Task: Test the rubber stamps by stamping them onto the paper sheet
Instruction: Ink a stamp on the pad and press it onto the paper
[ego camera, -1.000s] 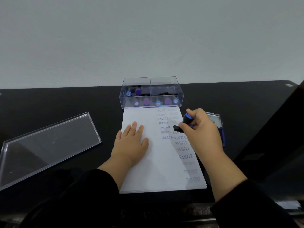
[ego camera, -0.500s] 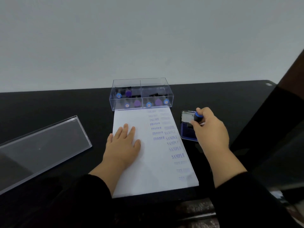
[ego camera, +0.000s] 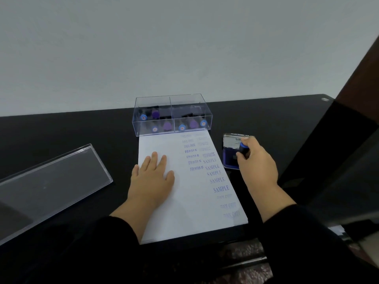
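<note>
A white paper sheet (ego camera: 180, 212) lies on the black desk, printed down its right side with several blue marks reading FRAGILE, SAMPLE and others. My left hand (ego camera: 152, 181) rests flat on the sheet's left half, fingers straight. My right hand (ego camera: 256, 162) grips a black rubber stamp with a blue knob (ego camera: 243, 148) and holds it down over the blue ink pad (ego camera: 229, 158), which lies open just right of the paper. The stamp's face is hidden by my fingers.
A clear two-compartment box (ego camera: 172, 114) with several blue- and purple-topped stamps stands at the paper's far edge. Its clear lid (ego camera: 51, 181) lies on the desk at left. A dark panel (ego camera: 338, 150) rises at right. The wall is close behind.
My right hand carried the stamp off the paper to the right and onto the ink pad. My left hand stayed flat on the sheet.
</note>
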{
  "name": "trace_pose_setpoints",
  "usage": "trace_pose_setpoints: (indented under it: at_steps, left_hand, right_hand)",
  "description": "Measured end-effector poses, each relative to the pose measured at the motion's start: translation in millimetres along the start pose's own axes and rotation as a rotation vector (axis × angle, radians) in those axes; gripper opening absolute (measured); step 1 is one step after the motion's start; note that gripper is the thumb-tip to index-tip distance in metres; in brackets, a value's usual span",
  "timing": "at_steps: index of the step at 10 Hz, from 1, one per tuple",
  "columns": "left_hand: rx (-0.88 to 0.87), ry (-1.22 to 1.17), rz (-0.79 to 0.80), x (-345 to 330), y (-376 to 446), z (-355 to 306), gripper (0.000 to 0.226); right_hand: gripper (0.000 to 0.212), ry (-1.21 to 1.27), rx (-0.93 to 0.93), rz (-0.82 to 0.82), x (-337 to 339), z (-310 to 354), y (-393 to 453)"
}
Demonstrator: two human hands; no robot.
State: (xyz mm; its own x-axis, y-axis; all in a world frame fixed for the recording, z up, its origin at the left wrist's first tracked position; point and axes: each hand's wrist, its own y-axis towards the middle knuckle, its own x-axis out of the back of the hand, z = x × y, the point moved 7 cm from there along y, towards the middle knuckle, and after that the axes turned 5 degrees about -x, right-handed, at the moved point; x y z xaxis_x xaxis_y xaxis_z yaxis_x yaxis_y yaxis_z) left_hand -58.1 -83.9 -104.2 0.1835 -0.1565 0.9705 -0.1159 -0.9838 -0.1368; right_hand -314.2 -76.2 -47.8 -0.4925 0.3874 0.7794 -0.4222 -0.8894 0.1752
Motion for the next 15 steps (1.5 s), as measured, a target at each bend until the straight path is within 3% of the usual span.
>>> trace_pose_setpoints:
  at_steps: [7,10,15]
  left_hand:
    - [0.006,0.009,0.006,1,0,0,0.056]
    - [0.003,-0.005,0.002,2,-2,-1,0.056]
    - [0.005,-0.027,-0.007,1,0,-1,0.056]
  right_hand:
    - [0.025,0.070,0.014,0.008,1,2,-1]
    - [0.026,0.224,0.147,0.126,-4,40,-26]
    - [0.033,0.114,0.280,0.262,-38,57,-53]
